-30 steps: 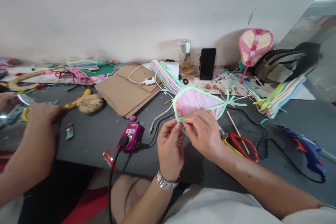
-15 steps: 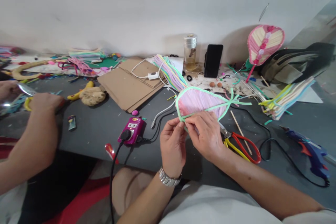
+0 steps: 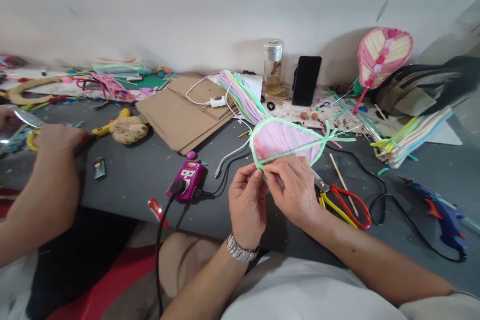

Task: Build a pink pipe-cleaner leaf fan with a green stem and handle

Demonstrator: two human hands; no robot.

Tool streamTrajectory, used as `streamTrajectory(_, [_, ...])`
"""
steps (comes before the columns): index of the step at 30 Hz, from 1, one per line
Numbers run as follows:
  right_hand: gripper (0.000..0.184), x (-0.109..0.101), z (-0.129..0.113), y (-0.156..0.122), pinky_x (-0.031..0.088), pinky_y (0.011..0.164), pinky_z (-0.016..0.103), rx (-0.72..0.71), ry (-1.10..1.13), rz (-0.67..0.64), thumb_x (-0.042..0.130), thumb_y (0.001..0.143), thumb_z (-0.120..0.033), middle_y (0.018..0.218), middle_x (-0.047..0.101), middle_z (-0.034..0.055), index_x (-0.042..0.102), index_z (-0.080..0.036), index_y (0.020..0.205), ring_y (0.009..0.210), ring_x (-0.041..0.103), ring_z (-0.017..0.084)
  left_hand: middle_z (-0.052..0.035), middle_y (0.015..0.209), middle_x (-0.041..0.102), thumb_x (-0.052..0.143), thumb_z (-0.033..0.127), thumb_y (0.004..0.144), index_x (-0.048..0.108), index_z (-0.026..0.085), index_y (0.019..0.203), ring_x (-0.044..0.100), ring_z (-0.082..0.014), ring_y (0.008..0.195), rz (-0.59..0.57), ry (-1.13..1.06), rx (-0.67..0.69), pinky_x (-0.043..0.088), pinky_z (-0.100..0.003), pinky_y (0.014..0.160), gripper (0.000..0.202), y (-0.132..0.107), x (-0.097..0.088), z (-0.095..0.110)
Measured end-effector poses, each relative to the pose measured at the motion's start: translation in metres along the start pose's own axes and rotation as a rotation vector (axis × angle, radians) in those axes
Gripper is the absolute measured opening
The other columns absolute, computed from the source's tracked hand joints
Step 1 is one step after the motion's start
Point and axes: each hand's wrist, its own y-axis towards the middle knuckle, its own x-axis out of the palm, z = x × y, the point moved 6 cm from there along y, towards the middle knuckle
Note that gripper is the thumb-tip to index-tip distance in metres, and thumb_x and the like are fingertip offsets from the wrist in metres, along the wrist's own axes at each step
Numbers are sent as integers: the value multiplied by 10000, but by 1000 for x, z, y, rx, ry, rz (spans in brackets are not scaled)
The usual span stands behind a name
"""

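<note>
Between my hands is a leaf-shaped fan (image 3: 288, 137), its face wound in lilac and pink fuzzy stems. A mint-green pipe cleaner (image 3: 296, 151) runs along its rim and across its face; the ends cross at the right tip. My left hand (image 3: 247, 195), with a metal watch at the wrist, pinches the green pipe cleaner at the fan's lower left edge. Right beside it, my right hand (image 3: 294, 187) is closed on the same edge, fingers bent over the fan's lower side. The fingertips hide the exact spot they grip.
Scissors (image 3: 347, 205) with red and yellow handles lie by my right wrist, near a blue glue gun (image 3: 437, 215). A purple power socket (image 3: 189, 180) and cardboard sheets (image 3: 176, 115) are left. Behind stand a glass bottle (image 3: 273, 72) and a phone (image 3: 307, 81). A co-worker's hand (image 3: 58, 137) holds scissors far left.
The view has shifted slightly, so the table's things sit a little higher. Both my hands keep their pinch at the fan's lower left edge, with barely any finger movement.
</note>
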Motion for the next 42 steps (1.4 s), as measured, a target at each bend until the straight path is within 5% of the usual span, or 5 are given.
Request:
streamTrajectory(15, [118, 4, 3, -4, 356, 735, 361, -8, -8, -37, 537, 987, -204, 869, 727, 46, 626, -201, 909, 804, 607, 189, 2, 799, 702, 810, 295, 756, 702, 178, 862, 639, -89, 691, -33, -18, -83, 501, -204, 684, 191, 4, 0, 0])
streamTrajectory(22, [123, 16, 9, -9, 351, 737, 362, -9, -42, -156, 538, 978, -203, 841, 706, 46, 645, -195, 917, 822, 613, 205, 40, 662, 605, 812, 311, 731, 652, 160, 760, 558, -63, 589, -32, 6, -169, 463, -178, 605, 222, 17, -7, -8])
streamTrajectory(42, [58, 22, 29, -19, 356, 737, 350, 95, -58, -197, 622, 892, -182, 785, 673, 33, 614, -201, 837, 783, 605, 211, 11, 635, 652, 868, 292, 631, 670, 138, 710, 561, -73, 560, 68, 51, -216, 471, -198, 586, 263, 20, -21, -27])
